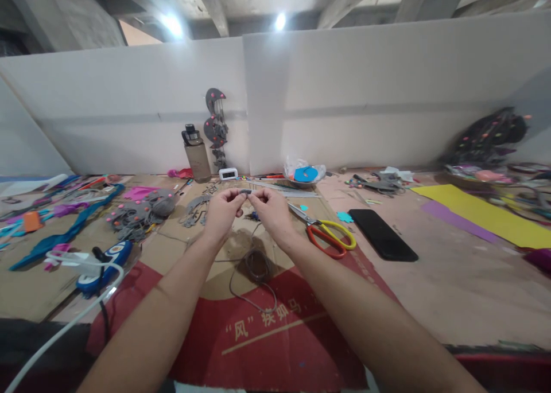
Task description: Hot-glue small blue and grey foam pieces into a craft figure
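Left hand (226, 206): fingertips pinched narrow on the left end of a small grey piece (245, 191).
Right hand (271, 209): pinched at its other end; from here, neither hand looks nearer.
Grey piece's axis: roughly crosswise, hand to hand, above the cardboard (221, 281).
Grey cord (257, 265): looped below; I can't tell whether it joins.
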The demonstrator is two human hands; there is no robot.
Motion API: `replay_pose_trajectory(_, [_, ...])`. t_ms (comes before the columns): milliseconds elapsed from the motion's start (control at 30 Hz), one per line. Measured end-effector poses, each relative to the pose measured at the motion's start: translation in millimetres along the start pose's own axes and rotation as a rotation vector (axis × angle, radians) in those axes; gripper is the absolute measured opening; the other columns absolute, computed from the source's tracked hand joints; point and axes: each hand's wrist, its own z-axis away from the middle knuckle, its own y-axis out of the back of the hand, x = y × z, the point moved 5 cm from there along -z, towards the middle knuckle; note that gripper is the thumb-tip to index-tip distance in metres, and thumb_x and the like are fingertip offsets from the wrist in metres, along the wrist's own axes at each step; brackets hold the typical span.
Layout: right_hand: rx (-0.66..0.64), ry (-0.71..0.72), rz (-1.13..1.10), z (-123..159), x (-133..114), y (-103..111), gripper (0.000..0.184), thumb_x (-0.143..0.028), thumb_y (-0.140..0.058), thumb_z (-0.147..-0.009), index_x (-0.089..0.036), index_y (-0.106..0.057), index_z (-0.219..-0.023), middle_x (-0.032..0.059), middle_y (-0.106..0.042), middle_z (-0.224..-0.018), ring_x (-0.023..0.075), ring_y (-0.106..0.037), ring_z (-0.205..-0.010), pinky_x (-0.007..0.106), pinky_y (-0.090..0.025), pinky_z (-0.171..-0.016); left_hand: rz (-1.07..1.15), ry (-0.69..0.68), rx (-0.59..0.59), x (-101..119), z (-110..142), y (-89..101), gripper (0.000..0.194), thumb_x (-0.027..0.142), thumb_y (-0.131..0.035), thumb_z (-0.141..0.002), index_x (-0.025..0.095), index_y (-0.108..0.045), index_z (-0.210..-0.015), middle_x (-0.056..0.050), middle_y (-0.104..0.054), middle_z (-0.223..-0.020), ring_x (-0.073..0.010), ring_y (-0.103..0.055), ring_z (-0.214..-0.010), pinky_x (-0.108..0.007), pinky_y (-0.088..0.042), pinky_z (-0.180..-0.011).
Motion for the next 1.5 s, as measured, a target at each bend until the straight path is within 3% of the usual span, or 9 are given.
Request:
replay_pose_trajectory(433, [-0.007, -0.089, -0.096, -5, 10, -1, 0.019, -0.034, -0.056, -0.068, -0.016, -0.056, -0.062, -0.0036, -0.052, -0.058, 0.0091, -0.043, -0.054, 0.023, -0.033, -0.052, 0.014, 0.041, -0.017, -2, 3, -2.0, 0.017, 0.024, -0.067, -0.064, 0.012, -0.060, -0.074, 0.004, -0.052, -0.057, -0.0046, -0.043, -0.045, -0.019, -0.036, -0.045])
replay_pose_trajectory(633, [0.020, -0.115, -0.083, -7, 16, 1, 0.016, -0.032, -0.056, -0.066, -0.016, -0.057, -0.062, -0.0032, -0.054, -0.057, 0.0095, -0.045, -0.054, 0.023, -0.035, -0.052, 0.039, 0.067, -0.070, -2, 3, -4.6, 0.021, 0.026, -0.071, -0.062, 0.012, -0.061, -0.076, 0.001, -0.059, -0.063, -0.0075, -0.053, -0.053, -0.022, -0.047, -0.054])
replay_pose_trajectory(1000, [0.018, -0.105, -0.064, -12, 20, 3, 0.019, -0.035, -0.058, -0.065, -0.017, -0.055, -0.071, -0.0015, -0.057, -0.066, 0.0110, -0.048, -0.058, 0.023, -0.037, -0.055, 0.110, 0.111, -0.146, -1, 4, -7.2, 0.020, 0.023, -0.072, -0.061, 0.011, -0.063, -0.074, 0.000, -0.061, -0.065, -0.0081, -0.056, -0.056, -0.024, -0.051, -0.061])
replay_pose_trajectory(1267, [0.017, -0.033, 0.041, -6, 10, 2, 0.015, -0.032, -0.057, -0.068, -0.018, -0.054, -0.073, -0.0037, -0.051, -0.061, 0.0106, -0.043, -0.056, 0.023, -0.034, -0.053, 0.094, 0.163, -0.058, -4, 3, -3.6, 0.018, 0.024, -0.071, -0.059, 0.012, -0.058, -0.064, 0.001, -0.056, -0.055, -0.0074, -0.052, -0.048, -0.022, -0.049, -0.052])
replay_pose_trajectory(1500, [-0.032, -0.028, -0.040, -6, 15, -2, 0.020, -0.036, -0.059, -0.069, -0.017, -0.056, -0.074, -0.0045, -0.047, -0.058, 0.0098, -0.040, -0.054, 0.023, -0.031, -0.051, 0.060, 0.133, -0.029, -4, 1, -1.7, 0.012, 0.020, -0.066, -0.058, 0.012, -0.057, -0.061, 0.002, -0.054, -0.050, -0.0063, -0.047, -0.044, -0.020, -0.046, -0.049])
